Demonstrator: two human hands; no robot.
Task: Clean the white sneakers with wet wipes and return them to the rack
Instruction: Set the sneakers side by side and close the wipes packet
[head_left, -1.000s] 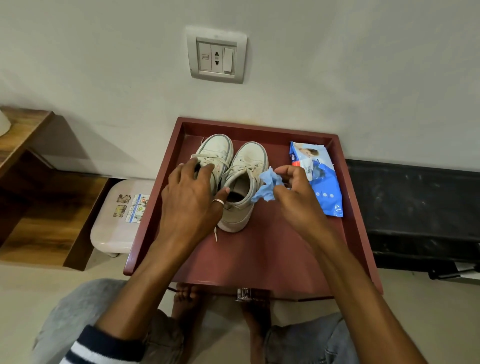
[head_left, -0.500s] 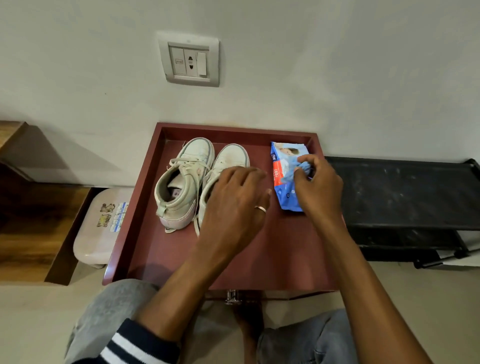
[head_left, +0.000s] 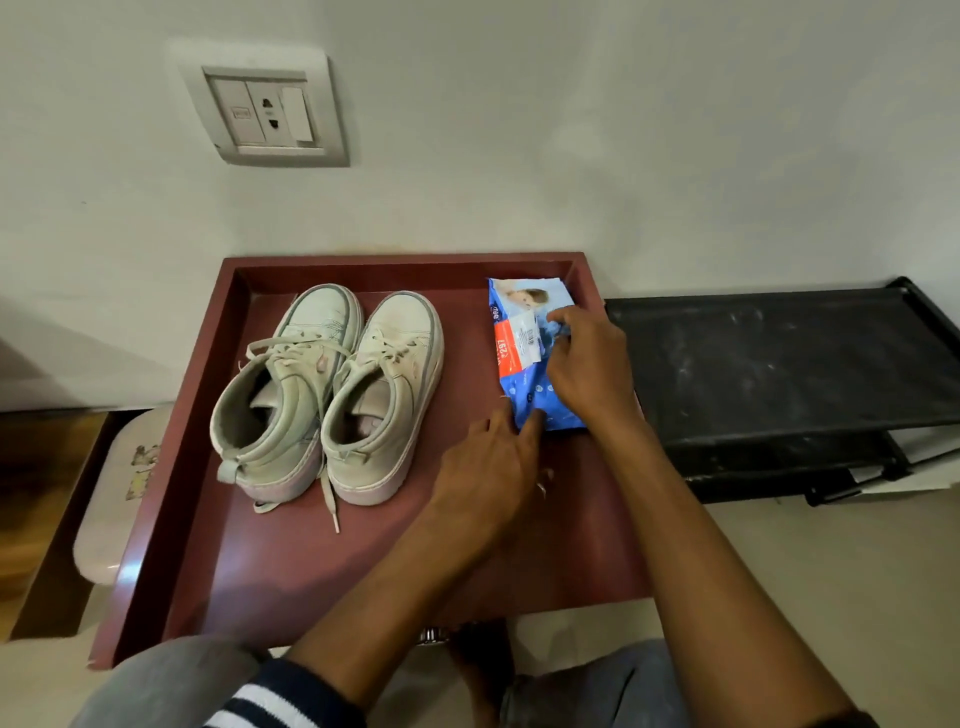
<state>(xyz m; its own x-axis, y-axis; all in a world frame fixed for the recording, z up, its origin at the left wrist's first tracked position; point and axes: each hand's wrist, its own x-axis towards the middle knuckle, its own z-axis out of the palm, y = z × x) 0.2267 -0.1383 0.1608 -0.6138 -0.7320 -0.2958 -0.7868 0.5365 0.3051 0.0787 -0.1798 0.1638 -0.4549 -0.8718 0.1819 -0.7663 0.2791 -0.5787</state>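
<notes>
Two worn white sneakers, the left one (head_left: 291, 384) and the right one (head_left: 387, 389), stand side by side with toes to the wall on a maroon tray table (head_left: 405, 262). Neither hand touches them. A blue wet wipes pack (head_left: 519, 343) lies flat at the tray's right side. My right hand (head_left: 592, 364) rests over the pack, and its curled fingertips pinch at the white label flap. My left hand (head_left: 488, 467) reaches across, its straight fingers touching the pack's near corner. No loose wipe is in sight.
A black shoe rack (head_left: 779, 353) stands low against the wall, right of the tray. A pale plastic stool (head_left: 114, 493) and a wooden shelf unit (head_left: 31, 493) sit to the left. A wall socket (head_left: 267, 111) is above. My knees are below the tray's front edge.
My left hand left the sneakers and moved right to the pack's near end. My right hand went from holding a blue wipe to lying on the pack. The wipe is out of sight.
</notes>
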